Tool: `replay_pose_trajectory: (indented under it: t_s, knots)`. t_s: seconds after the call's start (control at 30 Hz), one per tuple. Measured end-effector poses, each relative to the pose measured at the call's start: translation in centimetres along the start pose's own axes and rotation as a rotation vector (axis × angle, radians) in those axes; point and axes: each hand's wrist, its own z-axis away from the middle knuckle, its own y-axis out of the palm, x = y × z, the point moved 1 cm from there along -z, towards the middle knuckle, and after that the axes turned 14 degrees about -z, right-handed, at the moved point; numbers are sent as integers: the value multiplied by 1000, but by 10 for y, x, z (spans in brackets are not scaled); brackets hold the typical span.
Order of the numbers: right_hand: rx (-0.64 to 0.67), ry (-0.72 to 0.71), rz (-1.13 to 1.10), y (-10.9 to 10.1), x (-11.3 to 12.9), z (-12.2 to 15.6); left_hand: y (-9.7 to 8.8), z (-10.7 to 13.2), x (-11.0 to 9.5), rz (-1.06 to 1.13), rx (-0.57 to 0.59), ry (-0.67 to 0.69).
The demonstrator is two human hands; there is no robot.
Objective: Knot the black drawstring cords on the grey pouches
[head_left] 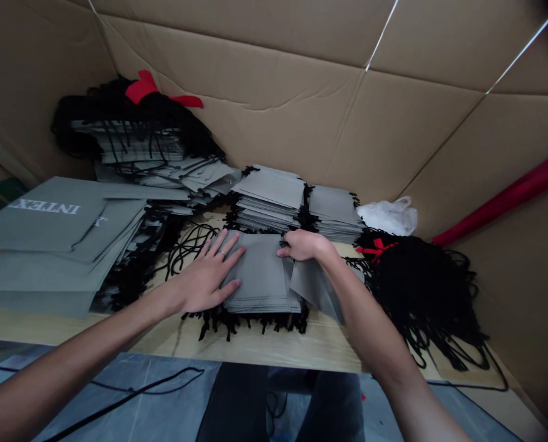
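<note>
A stack of flat grey pouches [260,270] with black cord ends along its edges lies in front of me on the table. My left hand [214,273] rests flat on the left side of the top pouch, fingers spread, with a ring on one finger. At the stack's upper right corner, the thumb and fingers of my right hand [301,244] are pinched on a short bit of black cord [284,239]. Another grey pouch [320,285] lies tilted to the right of the stack, partly under my right forearm.
Two more pouch stacks [274,187] stand behind. Larger grey bags marked INTEX [39,215] are piled at left, below a corded heap [131,141]. At right are a black cord bundle [421,288] and a white plastic bag [389,216]. Cardboard walls [292,80] surround the wooden table [320,347].
</note>
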Motion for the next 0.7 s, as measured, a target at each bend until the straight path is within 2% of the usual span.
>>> replay_pose_trajectory:
  t_s: [0.13,0.2,0.33,0.43,0.5,0.63,0.7]
  knots:
    - [12,4,5,0,6,1,-1,-2,1,4,-2,1]
    - [21,-6,-9,-4,1,5,-5,-3,2,11,-2,-2]
    - [-23,45,-29,-26,-38,15,-27,-9,2,11,-23,-9]
    - [-202,188,0,-42,-80,16,-58,-18,-5,-4,-92,0]
    - [-318,236,9,-46,-102,10,-86,-26,-13,17,-173,65]
    - [-413,160,-6,-39,-118,-11,-148,-36,-36,160,-431,161]
    - [-420,122,-21,-33,-120,-21,-173,-38,-47,190,-550,152]
